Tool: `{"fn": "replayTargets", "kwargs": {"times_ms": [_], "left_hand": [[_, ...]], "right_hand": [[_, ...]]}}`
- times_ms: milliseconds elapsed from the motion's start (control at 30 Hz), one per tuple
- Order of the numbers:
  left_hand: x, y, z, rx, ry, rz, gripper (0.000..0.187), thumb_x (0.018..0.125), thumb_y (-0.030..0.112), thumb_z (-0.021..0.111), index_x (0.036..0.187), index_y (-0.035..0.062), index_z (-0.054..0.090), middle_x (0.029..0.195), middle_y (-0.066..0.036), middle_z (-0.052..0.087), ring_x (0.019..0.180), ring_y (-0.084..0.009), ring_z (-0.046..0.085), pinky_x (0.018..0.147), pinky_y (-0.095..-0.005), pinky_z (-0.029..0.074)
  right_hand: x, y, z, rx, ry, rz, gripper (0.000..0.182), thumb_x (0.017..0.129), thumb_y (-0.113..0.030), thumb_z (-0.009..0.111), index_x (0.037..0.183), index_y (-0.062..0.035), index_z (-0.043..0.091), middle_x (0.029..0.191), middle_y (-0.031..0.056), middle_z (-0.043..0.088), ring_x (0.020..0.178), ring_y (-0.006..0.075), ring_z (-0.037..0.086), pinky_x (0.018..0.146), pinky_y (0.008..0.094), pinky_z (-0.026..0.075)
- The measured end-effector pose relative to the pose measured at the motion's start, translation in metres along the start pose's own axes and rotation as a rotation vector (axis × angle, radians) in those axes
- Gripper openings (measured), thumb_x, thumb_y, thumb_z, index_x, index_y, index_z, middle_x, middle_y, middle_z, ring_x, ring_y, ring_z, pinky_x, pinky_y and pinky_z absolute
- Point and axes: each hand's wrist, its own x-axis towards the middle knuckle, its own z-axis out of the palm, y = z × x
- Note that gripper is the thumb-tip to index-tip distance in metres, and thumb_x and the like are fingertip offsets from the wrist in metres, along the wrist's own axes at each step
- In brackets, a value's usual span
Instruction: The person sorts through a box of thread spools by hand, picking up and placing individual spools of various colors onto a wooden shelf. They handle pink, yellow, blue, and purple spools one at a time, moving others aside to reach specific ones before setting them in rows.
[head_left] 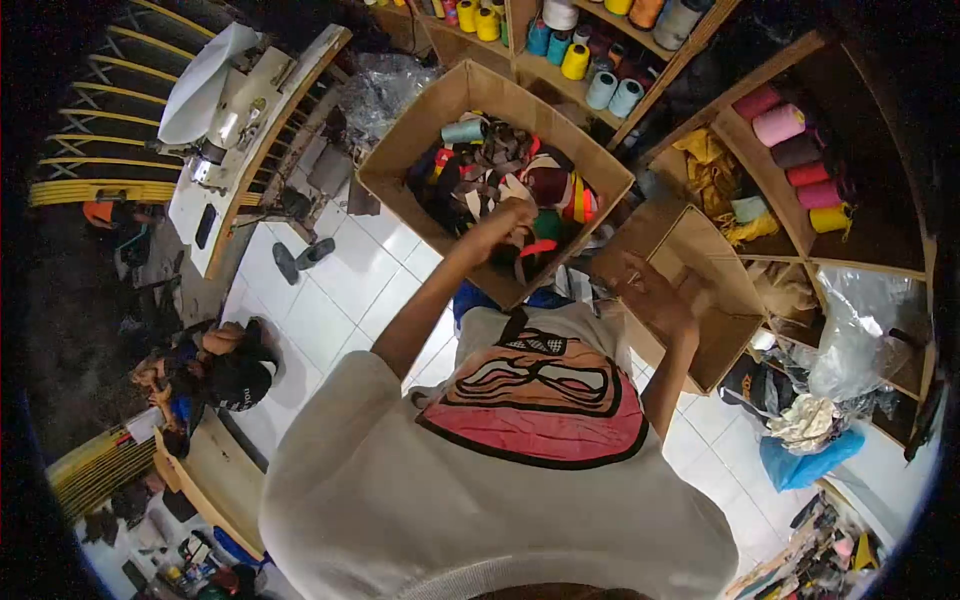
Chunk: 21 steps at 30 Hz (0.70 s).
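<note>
A large cardboard box (pixel 400 150) full of mixed fabric straps and scraps stands in front of me, with a light blue thread spool (pixel 465 131) lying on the pile. My left hand (pixel 510 222) reaches into this box, its fingers closed over the scraps; what they hold is too small to name. Beside it on the right is a second cardboard box (pixel 725 320), with little visible inside. My right hand (pixel 650 295) is over that box's near left side, blurred by motion, so its fingers are unclear.
Shelves (pixel 740 150) with thread spools line the back and right. A sewing machine (pixel 235 115) stands on a table at the left. Sandals (pixel 300 260) lie on the tiled floor, and another person (pixel 210 370) is low at the left. A blue bag (pixel 810 458) lies at right.
</note>
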Motion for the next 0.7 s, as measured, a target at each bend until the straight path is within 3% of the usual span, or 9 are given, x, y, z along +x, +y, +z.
{"fn": "replayTargets", "kwargs": {"times_ms": [67,133,167,267,400,533,633,667,700], "left_hand": [[0.05,-0.037,-0.043,0.027,0.039,0.153,0.049,0.091,0.049,0.05,0.127,0.0145,0.05,0.12,-0.005,0.055,0.111,-0.0191,0.052,0.089,-0.0406,0.042],[0.068,-0.017,-0.061,0.164,0.128,-0.018,0.048,0.091,0.05,0.049,0.126,0.0177,0.051,0.117,-0.005,0.056,0.107,-0.0185,0.053,0.087,-0.0413,0.042],[0.091,-0.022,-0.078,0.225,0.145,-0.044,0.042,0.093,0.044,0.048,0.125,0.0172,0.055,0.112,-0.005,0.058,0.099,-0.0191,0.056,0.083,-0.0392,0.044],[0.199,-0.088,-0.148,0.799,0.176,-0.051,0.037,0.091,0.035,0.051,0.122,0.0158,0.057,0.108,-0.009,0.059,0.089,-0.0239,0.06,0.077,-0.0372,0.048],[0.239,-0.142,-0.182,1.287,0.592,0.252,0.056,0.083,0.049,0.056,0.122,0.0092,0.054,0.113,-0.018,0.058,0.091,-0.0393,0.06,0.072,-0.0493,0.051],[0.264,-0.173,-0.226,1.303,0.734,0.529,0.074,0.08,0.053,0.062,0.135,0.0087,0.039,0.133,-0.019,0.044,0.11,-0.0438,0.052,0.086,-0.055,0.047],[0.155,-0.052,-0.165,1.345,0.738,-0.003,0.08,0.079,0.05,0.067,0.139,0.009,0.033,0.141,-0.015,0.034,0.122,-0.0399,0.042,0.091,-0.0583,0.04],[0.144,-0.032,-0.158,1.297,0.756,0.012,0.081,0.075,0.047,0.072,0.138,0.0094,0.036,0.145,-0.01,0.029,0.125,-0.0378,0.039,0.089,-0.0573,0.041],[0.145,-0.026,-0.156,1.383,0.76,0.013,0.082,0.075,0.048,0.072,0.138,0.0102,0.036,0.144,-0.01,0.031,0.124,-0.0362,0.041,0.089,-0.0565,0.041]], "right_hand": [[0.002,0.004,0.002,0.014,-0.005,0.052,0.062,0.087,-0.05,0.061,0.133,-0.0102,0.05,0.123,0.0157,0.06,0.113,0.0312,0.058,0.096,0.0406,0.046],[0.001,0.001,0.0,0.032,0.006,0.057,0.061,0.087,-0.048,0.061,0.132,-0.0099,0.05,0.122,0.0159,0.06,0.111,0.0313,0.059,0.095,0.0405,0.047],[0.0,-0.001,-0.002,0.041,0.013,0.053,0.06,0.087,-0.048,0.061,0.132,-0.0097,0.05,0.122,0.016,0.061,0.111,0.0313,0.059,0.094,0.0404,0.047],[-0.001,-0.007,-0.003,0.058,0.039,0.045,0.059,0.086,-0.046,0.062,0.131,-0.0092,0.051,0.12,0.0163,0.061,0.109,0.0314,0.059,0.093,0.0403,0.047],[-0.01,-0.007,-0.001,0.085,0.067,0.05,0.057,0.086,-0.043,0.064,0.13,-0.0085,0.052,0.117,0.0167,0.062,0.106,0.0315,0.06,0.091,0.0401,0.048],[-0.016,-0.009,0.002,0.08,0.059,0.073,0.056,0.086,-0.04,0.065,0.129,-0.0078,0.053,0.115,0.0171,0.063,0.103,0.0317,0.06,0.09,0.04,0.048],[-0.023,-0.037,-0.003,0.066,-0.029,0.172,0.059,0.086,-0.026,0.065,0.138,-0.0069,0.043,0.117,0.0122,0.061,0.102,0.0222,0.059,0.086,0.0334,0.047],[-0.029,-0.04,-0.006,0.061,-0.059,0.204,0.062,0.086,-0.021,0.065,0.14,-0.0066,0.04,0.117,0.0106,0.061,0.101,0.0191,0.059,0.085,0.0312,0.047],[-0.023,0.008,0.01,0.059,-0.124,0.083,0.06,0.086,-0.022,0.065,0.139,-0.0071,0.041,0.118,0.0109,0.061,0.102,0.0189,0.059,0.085,0.0315,0.048]]}}
